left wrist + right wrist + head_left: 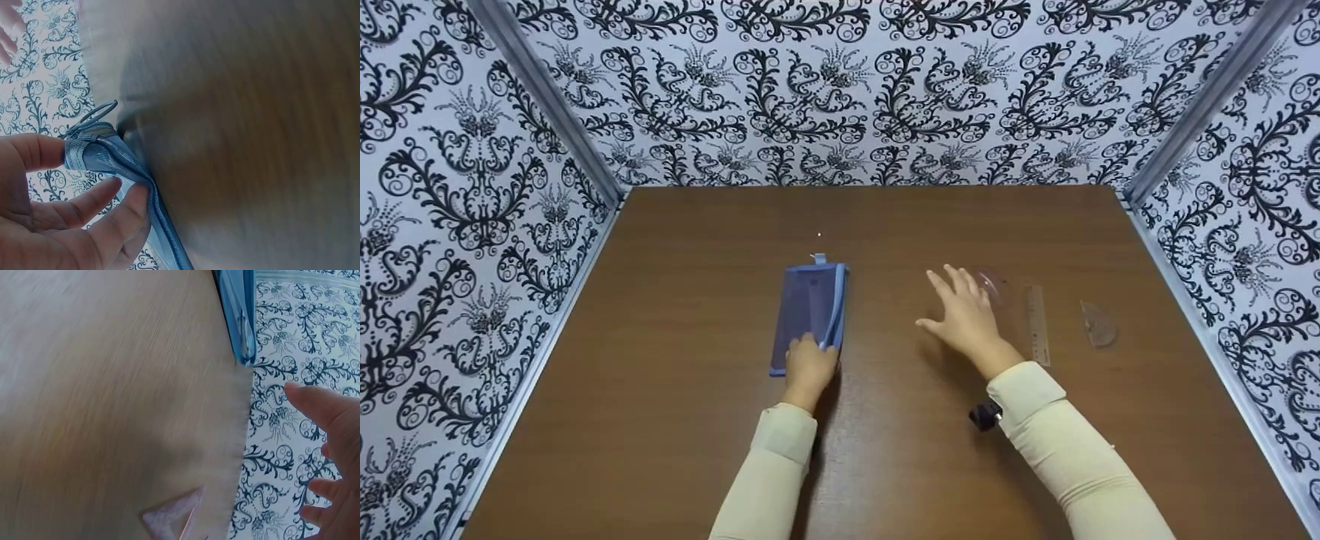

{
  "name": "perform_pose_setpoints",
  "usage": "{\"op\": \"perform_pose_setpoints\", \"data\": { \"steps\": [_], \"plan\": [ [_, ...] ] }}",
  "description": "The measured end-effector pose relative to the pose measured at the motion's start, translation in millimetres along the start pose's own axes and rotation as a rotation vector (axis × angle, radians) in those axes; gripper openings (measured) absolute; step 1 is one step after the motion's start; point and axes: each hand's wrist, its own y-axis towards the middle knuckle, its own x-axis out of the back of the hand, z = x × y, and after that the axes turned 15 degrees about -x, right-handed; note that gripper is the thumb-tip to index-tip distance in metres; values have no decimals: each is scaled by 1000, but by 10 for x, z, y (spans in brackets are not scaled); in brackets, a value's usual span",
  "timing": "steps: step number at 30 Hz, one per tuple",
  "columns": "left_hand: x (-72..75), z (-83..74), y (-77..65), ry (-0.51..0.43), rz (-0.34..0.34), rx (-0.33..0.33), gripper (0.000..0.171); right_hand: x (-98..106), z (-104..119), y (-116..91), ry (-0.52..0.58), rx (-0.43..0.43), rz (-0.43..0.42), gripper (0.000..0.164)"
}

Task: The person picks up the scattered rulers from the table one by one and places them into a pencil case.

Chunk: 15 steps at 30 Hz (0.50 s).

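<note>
The left hand (811,365) covers the pouch's (804,304) near right corner. The ruler's (1037,326) marks are too small to read; a white speck (819,234) is too tiny to identify. In the right wrist view, edges crop the triangle (171,509), pouch and right hand (337,455).

Brown table (660,315) bears pouch (804,304), triangle (171,509) (pinkish), ruler (1037,326) and protractor (1099,325)

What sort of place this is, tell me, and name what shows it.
Probably a walled-in tabletop work booth: scroll-patterned panels stand behind and on both sides of a brown tabletop, and grey strips run up its back corners.
</note>
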Motion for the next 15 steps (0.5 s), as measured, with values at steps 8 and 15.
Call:
{"op": "perform_pose_setpoints", "data": {
  "steps": [8, 15],
  "plan": [
    [-6, 13, 11, 15, -14, -3, 49, 30, -208, -4, 12, -29, -5, 87],
    [-4, 2, 9, 1, -9, 10, 49, 62, -353, -27, 40, -63, 1, 86]
  ]
}}
